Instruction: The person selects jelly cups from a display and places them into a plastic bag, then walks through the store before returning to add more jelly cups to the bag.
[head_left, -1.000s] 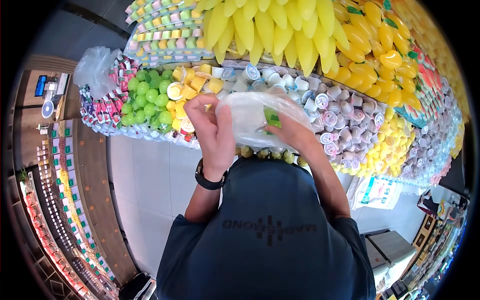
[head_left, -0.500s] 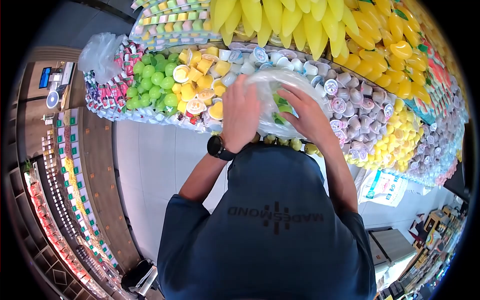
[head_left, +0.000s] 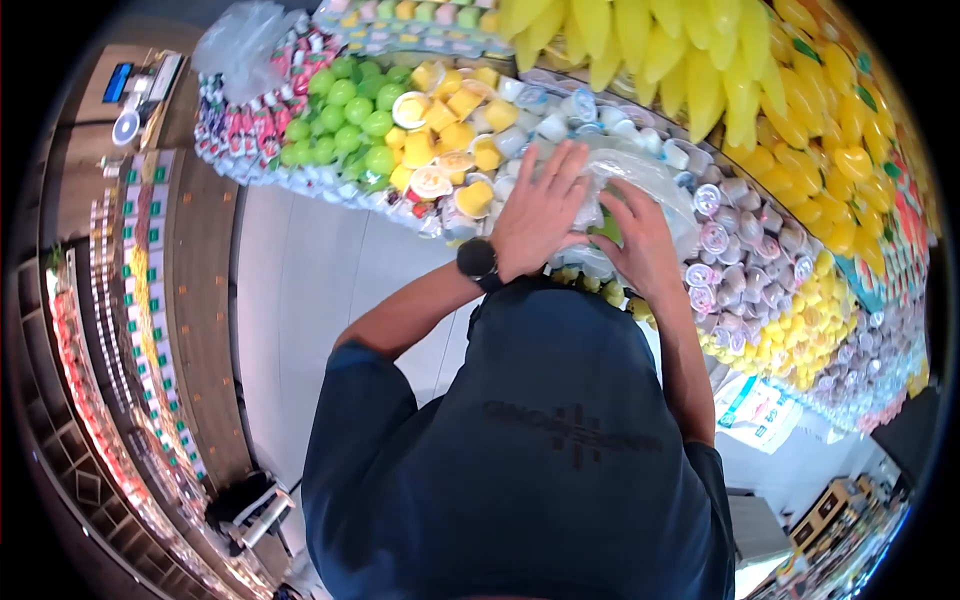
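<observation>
A clear plastic bag (head_left: 650,172) lies over the front of a sweets display, with something green (head_left: 606,228) showing through it. My left hand (head_left: 543,208), with a dark watch on the wrist, lies flat over the bag's left side, fingers stretched out. On the other side, my right hand (head_left: 643,240) touches the bag with bent fingers; its thumb and forefinger stand apart around the green thing. Part of the bag is hidden under both hands. Yellow jelly cups (head_left: 455,115) sit left of my left hand, and pale purple jelly cups (head_left: 745,235) lie right of my right hand.
Green round sweets (head_left: 350,112) and another plastic bag (head_left: 240,50) are at the display's left end. Yellow banana-shaped pieces (head_left: 670,50) hang at the back. A printed white sack (head_left: 757,412) rests on the floor at right. Shelving (head_left: 205,310) runs along the left.
The view has shifted, so the display sits further right and higher. My left hand has tilted rightward and lies flatter over the bag. My right hand's fingers have drawn in nearer the left hand.
</observation>
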